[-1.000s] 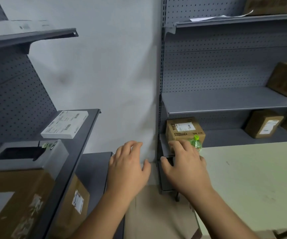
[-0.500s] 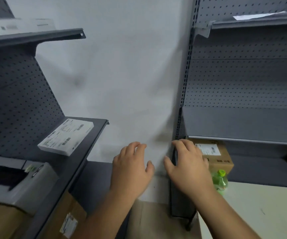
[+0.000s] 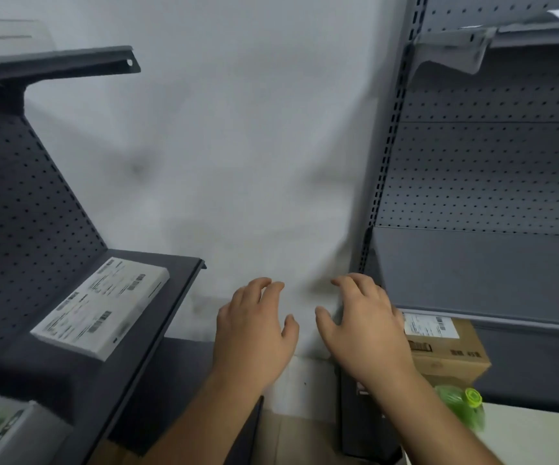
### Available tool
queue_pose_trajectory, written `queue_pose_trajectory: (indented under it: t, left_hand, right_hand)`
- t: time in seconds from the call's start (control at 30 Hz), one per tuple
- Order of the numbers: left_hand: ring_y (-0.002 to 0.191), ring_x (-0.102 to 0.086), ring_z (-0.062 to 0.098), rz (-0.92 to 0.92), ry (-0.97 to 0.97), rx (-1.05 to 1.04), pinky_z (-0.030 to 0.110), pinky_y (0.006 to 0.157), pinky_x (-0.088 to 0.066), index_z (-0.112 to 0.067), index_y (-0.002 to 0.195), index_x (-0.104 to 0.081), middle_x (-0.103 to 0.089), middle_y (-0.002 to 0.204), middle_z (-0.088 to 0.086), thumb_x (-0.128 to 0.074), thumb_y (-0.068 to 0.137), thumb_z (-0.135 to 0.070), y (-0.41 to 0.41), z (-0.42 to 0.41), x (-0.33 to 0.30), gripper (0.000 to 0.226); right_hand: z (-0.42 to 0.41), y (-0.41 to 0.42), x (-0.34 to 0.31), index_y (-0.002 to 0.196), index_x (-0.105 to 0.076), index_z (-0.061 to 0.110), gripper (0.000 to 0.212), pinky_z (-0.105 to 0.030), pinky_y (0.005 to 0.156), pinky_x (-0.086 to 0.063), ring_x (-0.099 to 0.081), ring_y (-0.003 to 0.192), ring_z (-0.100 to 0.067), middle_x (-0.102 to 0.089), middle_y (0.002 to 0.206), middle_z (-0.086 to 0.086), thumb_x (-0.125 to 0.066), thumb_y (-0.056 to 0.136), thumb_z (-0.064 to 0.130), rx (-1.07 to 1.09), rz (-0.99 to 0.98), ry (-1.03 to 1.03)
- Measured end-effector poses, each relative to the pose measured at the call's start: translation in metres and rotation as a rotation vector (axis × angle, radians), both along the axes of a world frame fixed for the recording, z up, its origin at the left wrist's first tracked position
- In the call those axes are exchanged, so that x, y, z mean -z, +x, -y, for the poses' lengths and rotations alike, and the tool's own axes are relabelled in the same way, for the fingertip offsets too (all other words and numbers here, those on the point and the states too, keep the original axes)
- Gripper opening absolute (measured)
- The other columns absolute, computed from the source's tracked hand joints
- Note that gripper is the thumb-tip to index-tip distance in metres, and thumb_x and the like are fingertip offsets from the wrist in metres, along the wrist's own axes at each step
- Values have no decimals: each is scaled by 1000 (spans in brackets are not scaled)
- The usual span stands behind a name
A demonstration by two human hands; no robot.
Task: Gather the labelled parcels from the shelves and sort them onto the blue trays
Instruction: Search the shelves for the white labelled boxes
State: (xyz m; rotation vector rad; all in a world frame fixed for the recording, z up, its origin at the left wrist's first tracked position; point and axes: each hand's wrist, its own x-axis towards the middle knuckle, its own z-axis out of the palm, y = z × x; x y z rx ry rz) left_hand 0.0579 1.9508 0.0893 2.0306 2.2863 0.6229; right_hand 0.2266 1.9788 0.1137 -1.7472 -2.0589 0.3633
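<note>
While both hands hover palm-down before the white wall, the left hand (image 3: pixel 254 333) and right hand (image 3: pixel 365 330) hold nothing, fingers loosely spread. A flat white labelled parcel (image 3: pixel 102 305) lies near the front edge of the dark left shelf (image 3: pixel 170 297). A brown labelled carton (image 3: pixel 445 350) sits at the left end of the lower right shelf (image 3: pixel 539 364), a green bottle (image 3: pixel 462 406) just before it.

We see a plain grey wall (image 3: pixel 237 146) between two dark pegboard shelf units, left (image 3: pixel 19 203) and right (image 3: pixel 489 169), with a pale table (image 3: pixel 539 437) bottom right.
</note>
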Motion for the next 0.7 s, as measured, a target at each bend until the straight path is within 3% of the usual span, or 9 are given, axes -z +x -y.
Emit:
queue_pose_trajectory:
  t: [0.37, 0.53, 0.7]
  left_hand:
    - [141, -38, 15, 0, 9, 22, 40, 112, -37, -30, 147, -45, -41, 154, -9, -50, 96, -45, -53, -78, 0, 54]
    - [141, -37, 14, 9, -9, -41, 39, 115, -36, -30, 148, -43, -40, 155, -9, -49, 97, -45, -78, -95, 0, 54]
    - [138, -40, 14, 17, -21, -194, 37, 108, -37, -29, 146, -46, -42, 153, -8, -53, 95, -43, -109, -98, 3, 53]
  right_hand:
    - [-72, -62, -1, 146, -41, 33, 56, -47, 112, -35, -34, 141, -14, -37, 152, 11, -50, 93, 51, 8, -9, -10]
    - [-102, -89, 0, 147, -40, 34, 56, -45, 111, -35, -36, 140, -13, -36, 153, 12, -48, 94, 53, -59, 2, -1]
    - [-130, -128, 0, 148, -39, 33, 57, -42, 111, -33, -35, 140, -13, -36, 154, 11, -48, 95, 52, -217, 4, 10]
